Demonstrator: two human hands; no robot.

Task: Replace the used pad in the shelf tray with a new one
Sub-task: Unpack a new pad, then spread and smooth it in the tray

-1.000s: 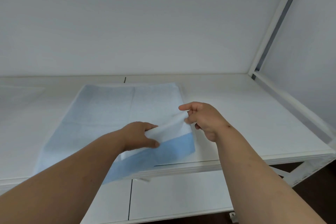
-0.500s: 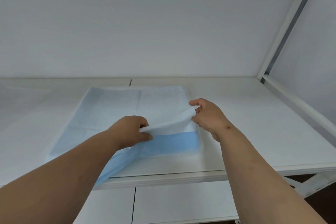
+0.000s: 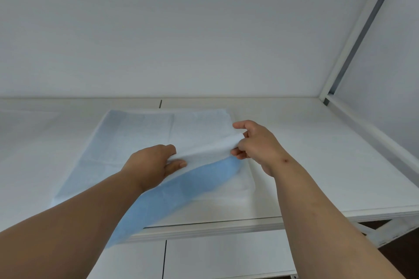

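The pad (image 3: 140,138), pale blue on top and deeper blue beneath, lies spread on the white shelf (image 3: 317,165), its far edge near the shelf's back edge. The left hand (image 3: 152,165) pinches the lifted near edge, grip narrow on the sheet. The right hand (image 3: 256,145) pinches the near right corner, raised off the shelf so the blue underside shows.

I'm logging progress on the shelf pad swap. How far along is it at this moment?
Done: a blue-backed pad lies on the white shelf tray, its far part flat. In hand: the left hand and right hand pinch its near edge, lifted so the blue underside shows. Left: whether this pad is coming out or going in cannot be told; no second pad is in view.
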